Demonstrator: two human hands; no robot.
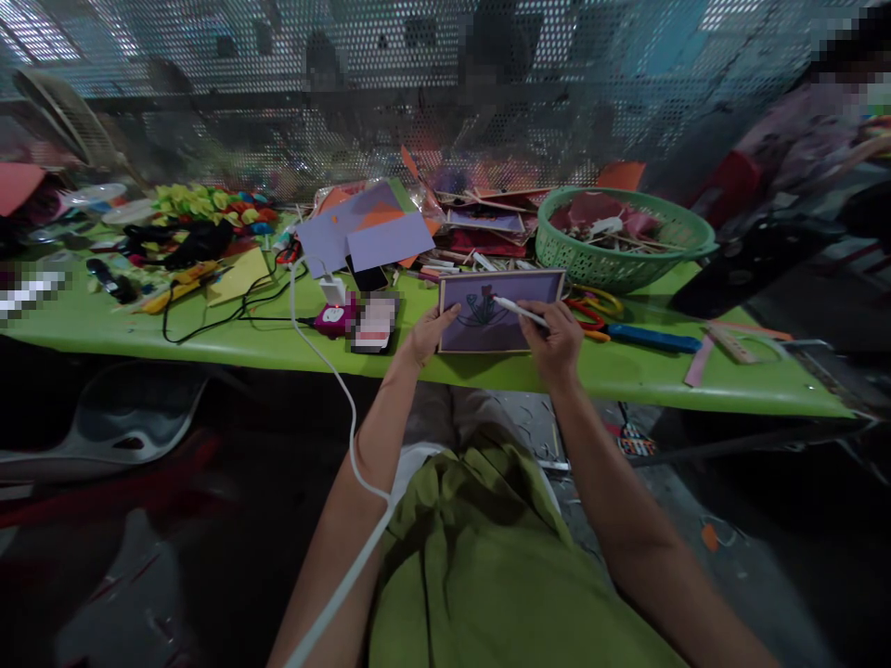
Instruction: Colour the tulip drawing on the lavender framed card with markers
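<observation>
A framed purple panel (515, 336) with a flower drawing on it is propped up, tilted, at the table's front edge. My left hand (432, 332) grips its left side, thumb over the front. In my right hand (557, 336) is a white marker (519, 311), its tip at the reddish flower near the middle of the drawing. Whether the tip touches the surface I cannot tell. Just right of the panel lie scissors (600, 304) and a blue-handled tool (654, 338). A phone (374, 325) lies to the left.
The green table (292, 348) carries a green plastic basket (626, 264) of craft scraps, purple paper sheets (390, 243), a purple power adapter (334, 317) and yellow paper (240, 276). A white cable (348, 399) runs across my left arm. A perforated metal screen (390, 93) stands behind.
</observation>
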